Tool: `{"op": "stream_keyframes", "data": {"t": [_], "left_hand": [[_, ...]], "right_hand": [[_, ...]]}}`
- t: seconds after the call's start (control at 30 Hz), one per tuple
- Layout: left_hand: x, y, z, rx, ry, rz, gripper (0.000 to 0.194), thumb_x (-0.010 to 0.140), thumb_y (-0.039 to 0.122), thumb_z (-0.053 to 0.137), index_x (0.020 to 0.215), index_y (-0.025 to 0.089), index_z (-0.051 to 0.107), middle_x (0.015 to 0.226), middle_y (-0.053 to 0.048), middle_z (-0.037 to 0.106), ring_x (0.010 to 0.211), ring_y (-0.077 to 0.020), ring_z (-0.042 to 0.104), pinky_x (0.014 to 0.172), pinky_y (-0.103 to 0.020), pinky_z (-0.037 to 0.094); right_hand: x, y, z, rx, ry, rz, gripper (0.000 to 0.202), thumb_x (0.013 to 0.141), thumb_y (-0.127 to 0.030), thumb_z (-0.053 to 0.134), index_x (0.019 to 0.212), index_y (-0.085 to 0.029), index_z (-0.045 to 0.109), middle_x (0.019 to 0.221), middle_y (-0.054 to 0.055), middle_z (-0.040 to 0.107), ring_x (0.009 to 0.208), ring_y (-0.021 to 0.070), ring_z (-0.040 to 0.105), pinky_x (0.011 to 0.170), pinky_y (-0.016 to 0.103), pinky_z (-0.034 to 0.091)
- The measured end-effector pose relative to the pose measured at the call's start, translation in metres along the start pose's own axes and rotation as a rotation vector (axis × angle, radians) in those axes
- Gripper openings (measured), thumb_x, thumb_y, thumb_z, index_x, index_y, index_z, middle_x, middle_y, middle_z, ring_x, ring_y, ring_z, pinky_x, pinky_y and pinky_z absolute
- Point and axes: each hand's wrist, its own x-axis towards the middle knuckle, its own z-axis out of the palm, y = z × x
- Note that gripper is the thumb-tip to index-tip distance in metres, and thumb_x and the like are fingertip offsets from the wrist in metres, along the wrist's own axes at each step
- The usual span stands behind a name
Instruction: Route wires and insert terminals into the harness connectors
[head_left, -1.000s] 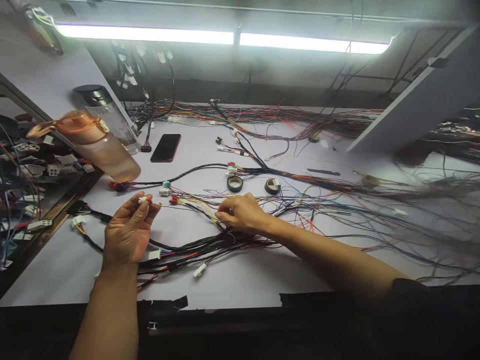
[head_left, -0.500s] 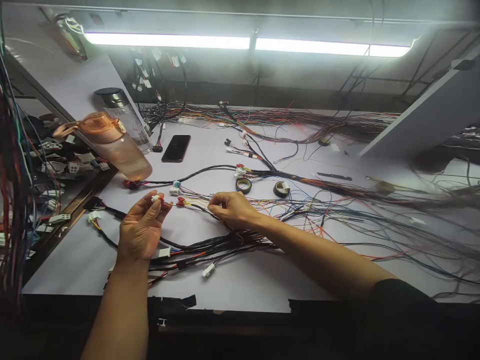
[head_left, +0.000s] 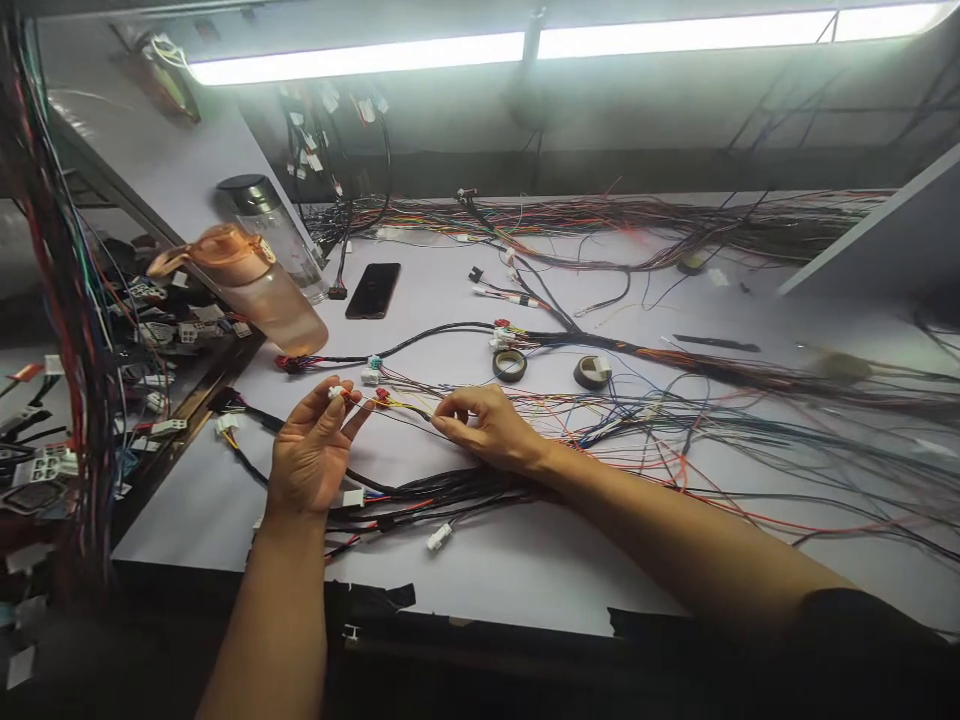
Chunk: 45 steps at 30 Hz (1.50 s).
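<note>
My left hand (head_left: 309,455) is raised over the left part of the table, thumb and fingers closed on a small white and orange-red wire connector (head_left: 340,393). Thin wires run from it to the right. My right hand (head_left: 491,425) has thumb and forefinger pinched together at a thin wire (head_left: 415,405); exactly which strand lies between the tips is hard to tell. Between both hands lies a red connector (head_left: 383,398) with yellow and dark wires. Below the hands stretches a bundle of black-sleeved cables (head_left: 450,485), with a white connector (head_left: 439,537) in front.
Two tape rolls (head_left: 509,365) (head_left: 592,372) lie beyond my right hand, near a long taped harness (head_left: 630,350). A phone (head_left: 373,291) and two bottles (head_left: 289,315) (head_left: 259,205) are at the back left. Loose wires (head_left: 720,440) cover the right side; a wire bundle (head_left: 71,330) hangs at left.
The view has shifted, so the scene sits farther right. Both hands keep nearly the same place over the table and the same grips.
</note>
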Motion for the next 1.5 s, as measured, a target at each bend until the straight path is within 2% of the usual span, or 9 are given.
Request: {"op": "stream_keyframes", "data": {"t": [0.3, 0.43, 0.57, 0.77, 0.9, 1.03, 1.13, 1.27, 1.5], "left_hand": [[0.0, -0.002, -0.002, 0.023, -0.013, 0.031, 0.031, 0.064, 0.024, 0.082, 0.093, 0.025, 0.07, 0.096, 0.001, 0.067, 0.101, -0.0157, 0.062, 0.098, -0.039, 0.049], [0.001, -0.001, -0.002, 0.002, -0.003, 0.014, 0.034, 0.062, 0.024, 0.084, 0.093, 0.023, 0.071, 0.097, 0.0, 0.068, 0.098, -0.0149, 0.064, 0.092, -0.03, 0.053], [0.001, -0.001, -0.001, -0.002, 0.015, 0.011, 0.033, 0.062, 0.022, 0.084, 0.093, 0.023, 0.071, 0.096, 0.0, 0.068, 0.089, -0.0112, 0.064, 0.083, -0.022, 0.054], [0.002, -0.001, -0.002, -0.036, -0.013, 0.029, 0.034, 0.061, 0.02, 0.084, 0.093, 0.022, 0.072, 0.096, -0.001, 0.067, 0.087, -0.0111, 0.063, 0.085, -0.023, 0.055], [0.002, 0.0, -0.002, -0.062, -0.031, 0.043, 0.036, 0.06, 0.02, 0.084, 0.094, 0.021, 0.072, 0.096, -0.001, 0.067, 0.086, -0.0116, 0.063, 0.085, -0.023, 0.055], [0.0, 0.001, -0.003, -0.079, -0.044, 0.052, 0.037, 0.059, 0.022, 0.086, 0.093, 0.02, 0.072, 0.094, -0.001, 0.067, 0.084, -0.0114, 0.064, 0.085, -0.023, 0.055], [-0.001, 0.001, -0.002, -0.083, -0.038, 0.057, 0.037, 0.058, 0.023, 0.086, 0.092, 0.021, 0.072, 0.094, -0.001, 0.068, 0.083, -0.0107, 0.064, 0.085, -0.023, 0.055], [-0.001, 0.001, -0.002, -0.094, -0.042, 0.049, 0.038, 0.057, 0.023, 0.086, 0.092, 0.021, 0.072, 0.093, 0.0, 0.068, 0.083, -0.0105, 0.064, 0.086, -0.023, 0.055], [0.0, -0.001, -0.005, -0.085, -0.04, 0.009, 0.035, 0.061, 0.024, 0.085, 0.093, 0.02, 0.071, 0.096, -0.001, 0.068, 0.095, -0.0183, 0.065, 0.096, -0.034, 0.051]], "right_hand": [[-0.001, 0.003, 0.001, -0.056, -0.011, -0.05, 0.012, 0.087, -0.022, 0.062, 0.079, -0.015, 0.068, 0.075, 0.0, 0.066, 0.065, 0.0085, 0.053, 0.073, 0.022, 0.038], [0.001, 0.001, -0.003, -0.086, -0.062, -0.026, 0.016, 0.09, -0.022, 0.058, 0.086, -0.014, 0.071, 0.076, 0.0, 0.067, 0.069, 0.0094, 0.056, 0.072, 0.021, 0.037], [0.006, -0.003, -0.021, -0.142, -0.08, 0.038, 0.025, 0.096, -0.028, 0.05, 0.095, -0.014, 0.071, 0.081, 0.002, 0.068, 0.072, 0.0107, 0.058, 0.07, 0.021, 0.037], [0.001, -0.002, -0.052, -0.342, -0.101, 0.261, 0.021, 0.092, -0.026, 0.053, 0.094, -0.018, 0.072, 0.081, 0.001, 0.068, 0.074, 0.0117, 0.057, 0.068, 0.022, 0.035], [0.0, -0.005, -0.043, -0.518, -0.217, 0.312, 0.026, 0.091, -0.039, 0.052, 0.093, -0.025, 0.073, 0.071, -0.001, 0.066, 0.065, 0.0127, 0.054, 0.067, 0.025, 0.032], [0.015, -0.011, -0.021, -0.609, -0.288, 0.306, 0.033, 0.09, -0.049, 0.052, 0.087, -0.024, 0.074, 0.073, 0.003, 0.067, 0.072, 0.0169, 0.057, 0.077, 0.03, 0.031], [0.022, -0.013, -0.01, -0.589, -0.25, 0.33, 0.023, 0.086, -0.041, 0.059, 0.085, -0.024, 0.073, 0.075, 0.003, 0.068, 0.077, 0.0182, 0.059, 0.081, 0.032, 0.03], [0.018, -0.01, -0.007, -0.534, -0.161, 0.312, 0.018, 0.089, -0.034, 0.057, 0.092, -0.026, 0.073, 0.086, -0.001, 0.07, 0.077, 0.0141, 0.058, 0.078, 0.027, 0.032], [0.003, -0.005, -0.001, -0.278, 0.061, 0.117, 0.009, 0.085, -0.025, 0.066, 0.082, -0.019, 0.072, 0.081, -0.002, 0.07, 0.068, 0.0087, 0.054, 0.072, 0.024, 0.031]]}}
